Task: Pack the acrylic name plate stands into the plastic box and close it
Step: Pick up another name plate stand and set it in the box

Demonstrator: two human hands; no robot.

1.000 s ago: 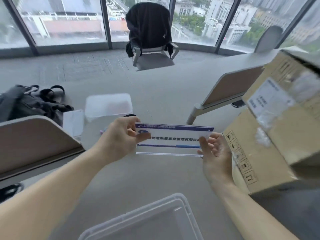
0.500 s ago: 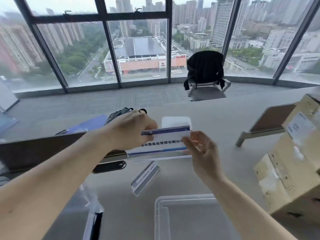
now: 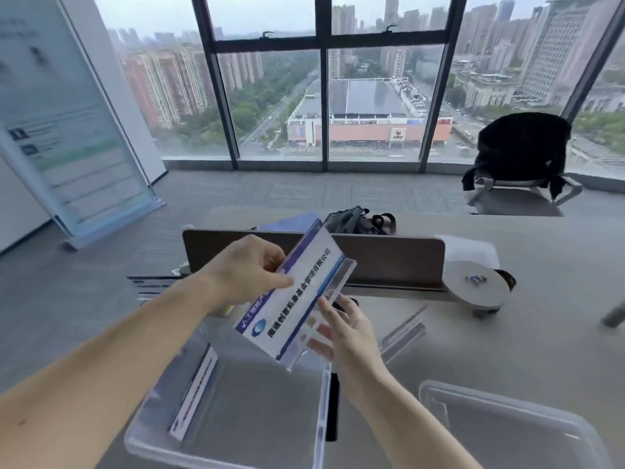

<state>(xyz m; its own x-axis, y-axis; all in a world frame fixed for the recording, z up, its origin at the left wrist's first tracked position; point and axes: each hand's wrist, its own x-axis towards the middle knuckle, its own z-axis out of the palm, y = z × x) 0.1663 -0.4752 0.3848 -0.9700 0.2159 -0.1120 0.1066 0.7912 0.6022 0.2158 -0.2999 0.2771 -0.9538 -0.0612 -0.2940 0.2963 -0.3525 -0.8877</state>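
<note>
I hold an acrylic name plate stand (image 3: 297,299) with a white card, blue stripes and dark lettering; it is tilted steeply, its base to the lower right. My left hand (image 3: 250,269) pinches its upper left edge. My right hand (image 3: 341,330) grips the clear base, thumb in front and fingers behind. The stand hangs just above the clear plastic box (image 3: 319,418), which is open on the table. Another stand (image 3: 196,390) leans along the box's left wall. A third stand (image 3: 402,333) lies on the table to the right.
The clear lid (image 3: 507,431) lies at the bottom right. A slim black object (image 3: 333,407) lies beside the box. Behind stand a brown desk divider (image 3: 389,258), a white roll (image 3: 473,289), a black bag (image 3: 355,220) and a chair with a black jacket (image 3: 521,157).
The stand has turned from level to steeply tilted and come down over the open box. The view swung left, so the cardboard box is out of sight.
</note>
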